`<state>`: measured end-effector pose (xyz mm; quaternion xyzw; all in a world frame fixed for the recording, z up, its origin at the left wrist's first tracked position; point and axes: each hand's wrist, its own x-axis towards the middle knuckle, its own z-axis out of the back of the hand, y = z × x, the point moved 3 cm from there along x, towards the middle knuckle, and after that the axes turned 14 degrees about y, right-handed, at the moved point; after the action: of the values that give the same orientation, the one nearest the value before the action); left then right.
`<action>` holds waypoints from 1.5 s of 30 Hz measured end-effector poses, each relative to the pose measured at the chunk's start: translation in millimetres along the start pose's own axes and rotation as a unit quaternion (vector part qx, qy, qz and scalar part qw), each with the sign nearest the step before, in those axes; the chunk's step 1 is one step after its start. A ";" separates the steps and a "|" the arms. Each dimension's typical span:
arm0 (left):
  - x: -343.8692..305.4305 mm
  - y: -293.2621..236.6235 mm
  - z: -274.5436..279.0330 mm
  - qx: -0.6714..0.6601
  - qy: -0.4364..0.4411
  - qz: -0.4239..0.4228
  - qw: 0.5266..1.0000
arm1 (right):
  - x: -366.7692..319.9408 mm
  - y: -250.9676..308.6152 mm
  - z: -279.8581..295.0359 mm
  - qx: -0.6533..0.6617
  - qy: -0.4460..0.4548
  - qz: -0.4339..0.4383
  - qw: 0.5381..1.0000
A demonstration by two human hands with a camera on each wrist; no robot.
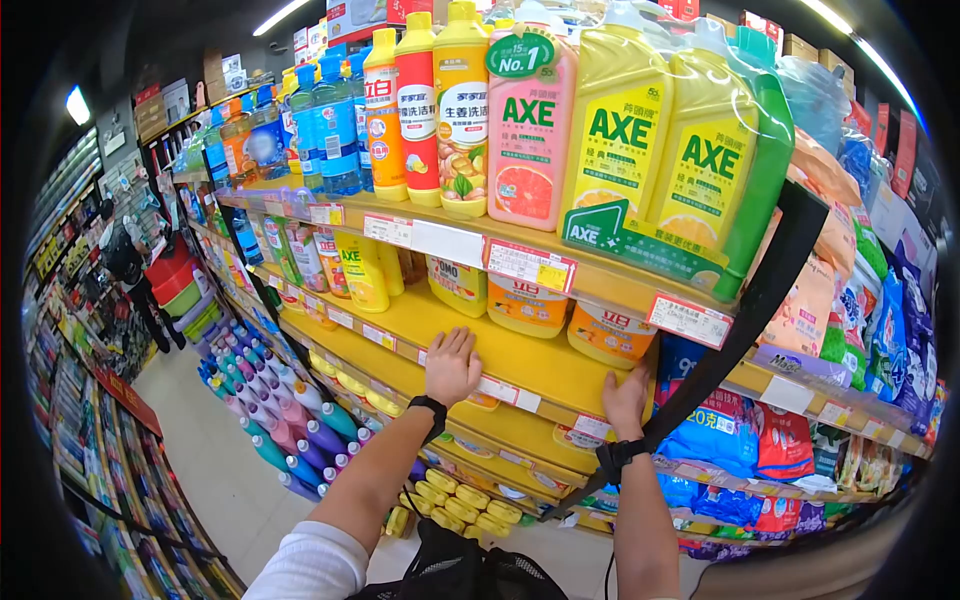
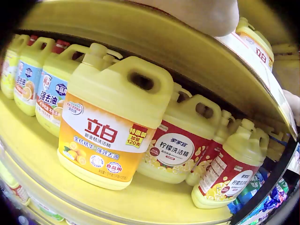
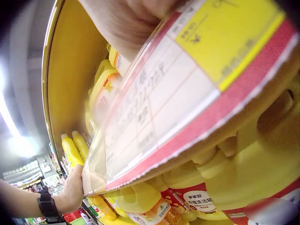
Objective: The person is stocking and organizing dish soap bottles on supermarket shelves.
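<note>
My left hand (image 1: 453, 367) rests palm down on the front of a yellow shelf (image 1: 545, 365), fingers stretched toward the back. Near the shelf's right end, my right hand (image 1: 627, 395) lies at the front edge, just before an orange-labelled dish soap jug (image 1: 612, 332). A similar jug (image 1: 525, 305) stands to its left. In the right wrist view, the right hand (image 3: 133, 26) overlaps the top of a price tag (image 3: 145, 101); its fingertips are out of sight. One level down, the left wrist view shows another orange-labelled jug (image 2: 110, 124) beside red-labelled jugs (image 2: 178, 140).
Overhead, the upper shelf carries AXE bottles (image 1: 615, 130) and other detergents. A dark slanted post (image 1: 735, 320) borders the right hand's side, with laundry bags (image 1: 710, 430) beyond it. Bottles (image 1: 300, 425) and yellow packs (image 1: 455, 505) stand low down. Another person (image 1: 125, 250) is in the left aisle.
</note>
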<state>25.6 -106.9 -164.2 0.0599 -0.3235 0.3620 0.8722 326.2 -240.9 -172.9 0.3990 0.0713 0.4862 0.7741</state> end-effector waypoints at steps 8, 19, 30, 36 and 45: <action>1.0 0.2 0.1 0.005 0.006 0.005 1.000 | 1.1 3.6 1.9 0.011 0.004 -0.012 1.000; -0.7 1.8 -2.8 0.007 0.005 0.011 1.000 | -0.2 0.3 -0.8 -0.012 -0.014 -0.009 1.000; -0.7 0.0 -1.7 0.013 0.003 0.014 1.000 | -1.5 5.6 2.4 0.005 0.001 -0.024 1.000; 0.2 2.6 1.0 0.004 0.027 -0.001 1.000 | 3.0 -6.0 -1.8 -0.015 0.000 -0.014 1.000; 65.6 21.1 68.3 0.067 0.057 -0.038 0.995 | 1.1 -2.1 -3.2 -0.008 -0.032 0.007 0.999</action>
<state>10.5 -75.7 -73.5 0.1099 -0.2453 0.3520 0.8966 326.7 -238.7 -176.2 0.4082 0.0397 0.4794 0.7758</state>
